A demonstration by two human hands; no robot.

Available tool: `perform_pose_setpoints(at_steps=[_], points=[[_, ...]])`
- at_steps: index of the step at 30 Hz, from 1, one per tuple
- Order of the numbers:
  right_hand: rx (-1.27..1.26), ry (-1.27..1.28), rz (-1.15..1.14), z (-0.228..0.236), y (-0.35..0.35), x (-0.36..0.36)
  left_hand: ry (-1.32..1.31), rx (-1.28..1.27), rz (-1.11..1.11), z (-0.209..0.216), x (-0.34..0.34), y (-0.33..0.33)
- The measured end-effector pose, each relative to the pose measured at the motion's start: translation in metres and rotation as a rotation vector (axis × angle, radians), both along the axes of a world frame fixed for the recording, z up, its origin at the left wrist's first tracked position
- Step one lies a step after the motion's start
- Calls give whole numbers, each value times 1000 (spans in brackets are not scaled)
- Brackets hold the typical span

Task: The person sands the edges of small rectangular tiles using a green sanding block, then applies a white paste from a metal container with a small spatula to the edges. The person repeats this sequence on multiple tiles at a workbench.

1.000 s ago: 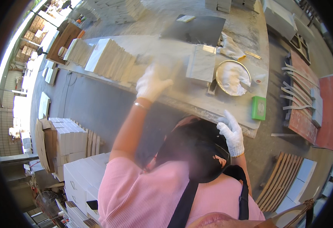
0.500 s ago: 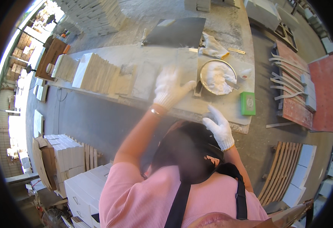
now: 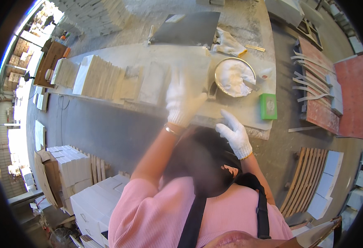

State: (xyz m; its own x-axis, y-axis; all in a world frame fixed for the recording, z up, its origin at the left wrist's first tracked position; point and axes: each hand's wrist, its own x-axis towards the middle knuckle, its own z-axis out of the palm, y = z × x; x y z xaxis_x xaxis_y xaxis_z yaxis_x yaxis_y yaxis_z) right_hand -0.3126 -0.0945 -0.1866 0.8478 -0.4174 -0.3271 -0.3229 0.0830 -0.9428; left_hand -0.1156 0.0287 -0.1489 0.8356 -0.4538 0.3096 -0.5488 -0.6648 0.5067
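Note:
My left hand (image 3: 181, 101), in a white knit glove, reaches over the table with fingers stretched out and thumb apart. It is slightly blurred. Below its fingers lies a pale flat slab (image 3: 196, 68); whether they touch I cannot tell. My right hand (image 3: 236, 135), gloved the same way, hovers at the table's near edge with fingers apart and nothing in it. Between the hands and farther off stands a round metal bowl (image 3: 215, 78) of white paste or powder (image 3: 231, 76), with a flat blade tool (image 3: 251, 85) stuck in it. A small block-like tool (image 3: 212, 89) lies left of the bowl.
A green box (image 3: 268, 106) and a small white bottle (image 3: 265, 73) sit right of the bowl. Beyond lie spare gloves (image 3: 229, 42) and a dark sheet (image 3: 185, 29). Upright slabs (image 3: 96, 76) line the table's left. White boxes (image 3: 92, 202) stand behind on the left.
My left hand has shifted slightly down in the picture, its fingers still stretched. The right hand stays at the table edge. The whole view has tilted a little, moving the table things up and left.

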Motion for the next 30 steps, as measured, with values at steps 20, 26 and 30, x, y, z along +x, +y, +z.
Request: perform_pose_setpoints(at_steps=[20,26,30], points=[[537,-137,80,23,15,47,1514,-1128,-68,-7,-37,72],[581,-203,-1,13,10,32,1274,-918,-247,-34,-44,78],[646,-136,-47,10,8,27,1210,-870,-300,-39,-45,78]])
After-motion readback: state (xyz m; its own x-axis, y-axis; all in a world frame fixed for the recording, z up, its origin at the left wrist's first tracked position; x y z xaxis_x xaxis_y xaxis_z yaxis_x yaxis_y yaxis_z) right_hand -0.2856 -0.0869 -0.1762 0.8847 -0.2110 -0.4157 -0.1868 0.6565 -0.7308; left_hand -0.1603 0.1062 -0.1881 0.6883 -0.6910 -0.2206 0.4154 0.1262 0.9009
